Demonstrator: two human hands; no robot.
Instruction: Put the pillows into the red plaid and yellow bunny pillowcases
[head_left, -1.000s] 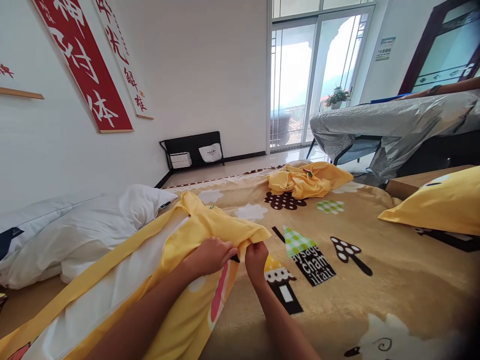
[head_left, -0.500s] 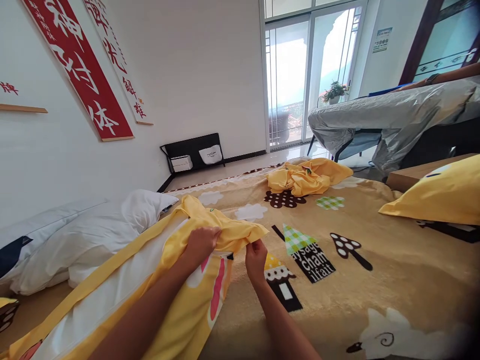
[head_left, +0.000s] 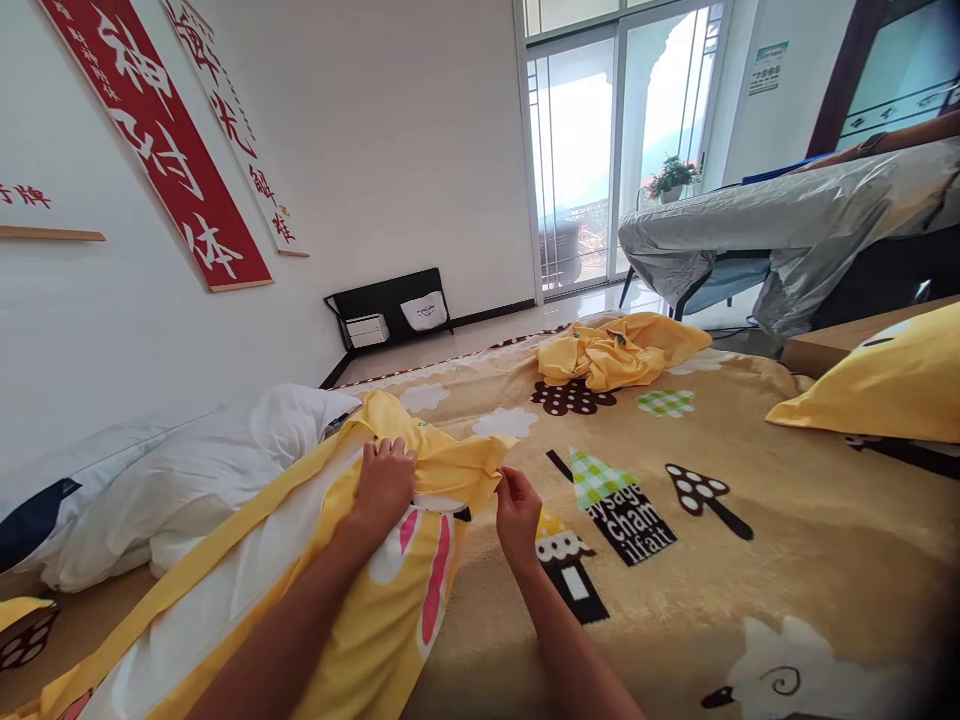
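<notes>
A yellow pillowcase point(head_left: 394, 625) with pink-and-white printed shapes lies over a white pillow point(head_left: 225, 590), which shows through its long open side. My left hand point(head_left: 386, 485) is closed on the folded fabric near the far end of the case. At the right tip of that fold, my right hand point(head_left: 519, 508) pinches the edge of the cloth between thumb and fingers. The cloth is drawn out between both hands. Beneath lies a tan patterned blanket point(head_left: 705, 600). How far the pillow reaches inside the far end is hidden by the fabric.
White pillows point(head_left: 247, 455) are heaped along the left. A crumpled yellow cloth point(head_left: 622, 350) lies at the blanket's far side, and a yellow pillow point(head_left: 892, 375) at the right. Behind, another person's arm point(head_left: 900, 138) rests on a plastic-covered table point(head_left: 750, 220).
My left hand has shifted left and slightly up along the fold. The right end of the fold has come down and left, and my right hand pinches nearer its tip.
</notes>
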